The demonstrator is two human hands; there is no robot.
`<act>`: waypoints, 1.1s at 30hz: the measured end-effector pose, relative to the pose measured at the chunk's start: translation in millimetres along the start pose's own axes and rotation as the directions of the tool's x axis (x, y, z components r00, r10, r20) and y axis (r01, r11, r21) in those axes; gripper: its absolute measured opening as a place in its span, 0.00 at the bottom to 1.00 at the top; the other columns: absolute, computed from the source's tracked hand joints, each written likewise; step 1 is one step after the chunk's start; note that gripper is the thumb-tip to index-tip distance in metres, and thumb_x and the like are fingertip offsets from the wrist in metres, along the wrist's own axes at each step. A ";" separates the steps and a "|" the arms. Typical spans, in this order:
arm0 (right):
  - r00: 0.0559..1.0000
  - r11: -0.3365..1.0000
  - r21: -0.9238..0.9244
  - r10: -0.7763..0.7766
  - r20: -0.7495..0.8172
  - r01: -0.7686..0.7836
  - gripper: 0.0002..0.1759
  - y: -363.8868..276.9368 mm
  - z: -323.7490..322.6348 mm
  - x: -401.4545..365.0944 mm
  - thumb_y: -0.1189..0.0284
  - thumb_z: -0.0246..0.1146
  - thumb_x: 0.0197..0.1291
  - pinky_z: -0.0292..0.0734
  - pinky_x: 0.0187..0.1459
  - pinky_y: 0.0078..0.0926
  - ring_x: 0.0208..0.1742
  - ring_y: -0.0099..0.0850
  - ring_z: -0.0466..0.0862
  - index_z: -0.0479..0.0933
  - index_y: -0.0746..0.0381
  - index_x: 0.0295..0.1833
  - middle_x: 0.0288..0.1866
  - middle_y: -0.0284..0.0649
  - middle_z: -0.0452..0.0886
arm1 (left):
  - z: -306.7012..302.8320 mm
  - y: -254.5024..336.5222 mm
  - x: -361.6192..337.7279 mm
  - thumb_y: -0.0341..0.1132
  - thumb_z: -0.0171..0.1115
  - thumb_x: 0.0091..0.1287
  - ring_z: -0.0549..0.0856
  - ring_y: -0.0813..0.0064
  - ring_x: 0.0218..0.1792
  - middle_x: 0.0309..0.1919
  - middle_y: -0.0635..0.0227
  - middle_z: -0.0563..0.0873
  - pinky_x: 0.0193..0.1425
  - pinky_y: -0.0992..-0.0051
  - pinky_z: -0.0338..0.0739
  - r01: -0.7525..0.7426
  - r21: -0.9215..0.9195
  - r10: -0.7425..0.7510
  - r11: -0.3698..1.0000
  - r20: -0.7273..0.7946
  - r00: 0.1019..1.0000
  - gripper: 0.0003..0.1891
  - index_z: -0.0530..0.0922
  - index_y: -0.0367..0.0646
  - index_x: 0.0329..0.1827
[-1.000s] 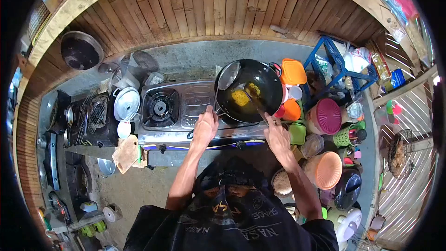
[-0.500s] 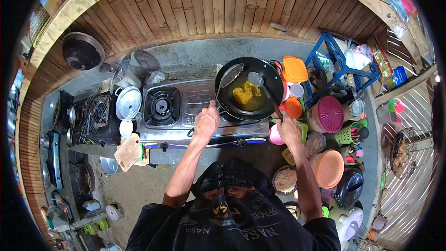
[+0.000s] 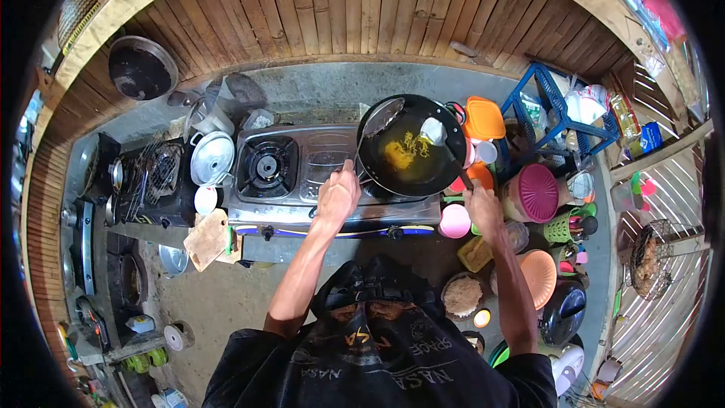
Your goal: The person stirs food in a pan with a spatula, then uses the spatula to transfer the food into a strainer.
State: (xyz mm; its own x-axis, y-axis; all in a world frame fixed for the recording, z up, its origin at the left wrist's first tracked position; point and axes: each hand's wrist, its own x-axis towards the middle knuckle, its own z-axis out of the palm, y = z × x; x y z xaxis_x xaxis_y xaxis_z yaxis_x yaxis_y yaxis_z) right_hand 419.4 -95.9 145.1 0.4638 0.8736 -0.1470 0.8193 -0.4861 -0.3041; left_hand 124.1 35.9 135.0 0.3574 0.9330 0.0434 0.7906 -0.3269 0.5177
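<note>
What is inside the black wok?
Yellow food in liquid, with a spatula head beside it; a round utensil head overlaps the black wok. The food hides the bottom beneath.

Black wok (image 3: 411, 185) held yellow shreds (image 3: 400, 154), clumped in liquid; round skimmer (image 3: 385, 115) tilted at left, shiny-bladed spatula (image 3: 434, 131) at right.

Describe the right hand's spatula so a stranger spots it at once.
Start at the stove, then the black wok over its right end. Inside, right of the yellow food, is the spatula, its dark handle leading to the right hand. Its bright, pale head sets it apart from the round-headed utensil in the left hand.
</note>
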 end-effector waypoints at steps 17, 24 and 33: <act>0.996 0.987 0.145 -0.081 0.049 0.073 0.23 -9.7 22.7 9.7 0.64 0.57 0.69 0.74 0.58 0.56 0.54 0.62 0.81 0.73 0.63 0.65 0.49 0.63 0.83 | 1.8 -4.8 -5.8 0.33 0.56 0.71 0.86 0.35 0.34 0.29 0.38 0.85 0.38 0.44 0.82 -0.029 -0.067 0.025 0.997 -0.057 0.998 0.09 0.76 0.36 0.45; 0.991 0.967 0.216 -0.128 -0.029 0.131 0.20 4.8 7.0 -6.4 0.65 0.57 0.70 0.75 0.56 0.56 0.53 0.61 0.82 0.74 0.60 0.64 0.47 0.62 0.84 | 10.9 -18.9 -1.9 0.33 0.57 0.70 0.86 0.36 0.33 0.30 0.40 0.86 0.38 0.44 0.81 -0.046 -0.047 0.041 0.998 -0.119 0.992 0.08 0.77 0.36 0.44; 0.988 0.988 0.060 -0.141 -0.055 0.144 0.18 9.9 9.1 6.0 0.69 0.60 0.64 0.78 0.46 0.57 0.43 0.60 0.84 0.76 0.70 0.55 0.37 0.63 0.84 | 15.3 -14.0 -3.7 0.34 0.57 0.70 0.86 0.38 0.31 0.28 0.42 0.86 0.36 0.45 0.82 -0.083 -0.028 0.078 0.996 -0.154 0.985 0.09 0.78 0.36 0.41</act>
State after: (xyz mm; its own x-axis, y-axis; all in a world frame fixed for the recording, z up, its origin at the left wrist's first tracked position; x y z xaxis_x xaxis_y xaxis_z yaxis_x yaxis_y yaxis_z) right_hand 427.2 -95.3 132.6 0.3619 0.9308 -0.0504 0.8557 -0.3532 -0.3781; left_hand 119.2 34.7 114.6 0.3368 0.9168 0.2146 0.7439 -0.3989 0.5362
